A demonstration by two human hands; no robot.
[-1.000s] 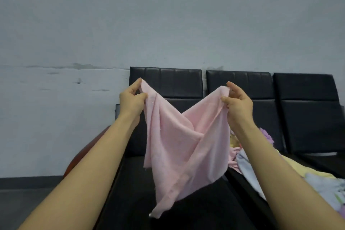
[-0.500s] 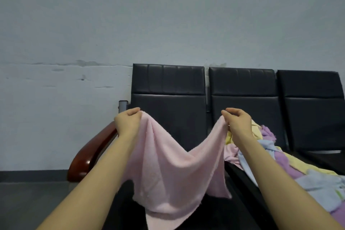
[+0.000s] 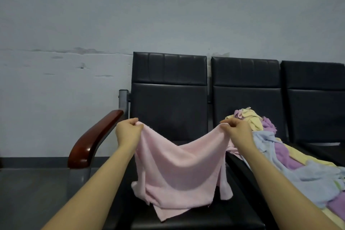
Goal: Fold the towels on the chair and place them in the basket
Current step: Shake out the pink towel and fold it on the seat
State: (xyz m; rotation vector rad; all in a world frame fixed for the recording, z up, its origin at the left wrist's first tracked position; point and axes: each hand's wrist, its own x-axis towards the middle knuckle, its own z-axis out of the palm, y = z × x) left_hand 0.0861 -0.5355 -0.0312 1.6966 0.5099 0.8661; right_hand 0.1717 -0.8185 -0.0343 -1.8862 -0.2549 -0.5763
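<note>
I am holding a pink towel (image 3: pixel 179 170) spread between both hands, over the leftmost seat (image 3: pixel 186 216) of a row of black chairs against a grey wall (image 3: pixel 168 15). My left hand (image 3: pixel 128 131), at about 9 o'clock from the towel's centre, is pinching one top corner with its fingers curled around the cloth. My right hand (image 3: pixel 237 129), at about 2 o'clock, is gripping the other top corner the same way. The two hands are well apart, and the upper edge is sagging in a curve between them. The towel's lower part is touching the seat cushion, where it is bunching in loose folds, with one pointed flap lying toward 6 o'clock.

At 3 o'clock from the towel, a pile of towels (image 3: pixel 291 155) in yellow, purple, light blue and pink is lying crumpled on the middle seat, reaching up against its backrest (image 3: pixel 246 87) and running off the frame at lower right. Just beside my left hand, at 9 o'clock, a reddish-brown wooden armrest (image 3: pixel 93 140) is curving down on its grey metal post (image 3: pixel 123 101). A dark floor (image 3: pixel 28 201) is showing at 8 o'clock.
</note>
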